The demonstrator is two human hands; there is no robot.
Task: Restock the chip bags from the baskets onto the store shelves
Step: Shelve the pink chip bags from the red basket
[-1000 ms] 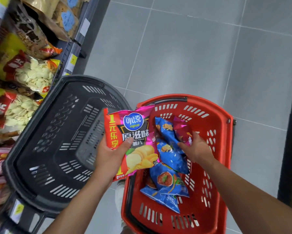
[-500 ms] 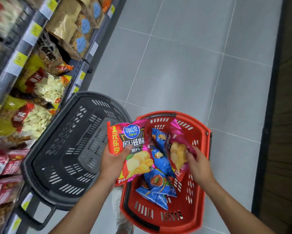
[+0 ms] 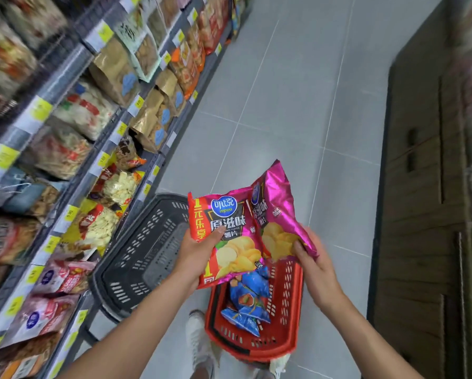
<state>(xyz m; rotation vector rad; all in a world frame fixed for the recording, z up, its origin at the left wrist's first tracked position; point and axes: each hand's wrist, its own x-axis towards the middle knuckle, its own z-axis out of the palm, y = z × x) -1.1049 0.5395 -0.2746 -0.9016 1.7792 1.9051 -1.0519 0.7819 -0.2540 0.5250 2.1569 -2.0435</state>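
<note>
Grips pink chip bag (image 3: 226, 236) in left hand (image 3: 199, 253), pinches second bag (image 3: 276, 214) in right hand (image 3: 314, 261), above far edge of red basket (image 3: 295, 310); wide floor (image 3: 284, 119) ahead.

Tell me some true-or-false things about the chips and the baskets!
1. The left hand holds a pink chip bag. True.
2. The right hand is empty. False: it grips a second pink chip bag.
3. Blue chip bags lie in the red basket. True.
4. The black basket is full of bags. False: no bags show inside it.
5. The snack shelves stand on the person's right. False: they are on the left.
</note>
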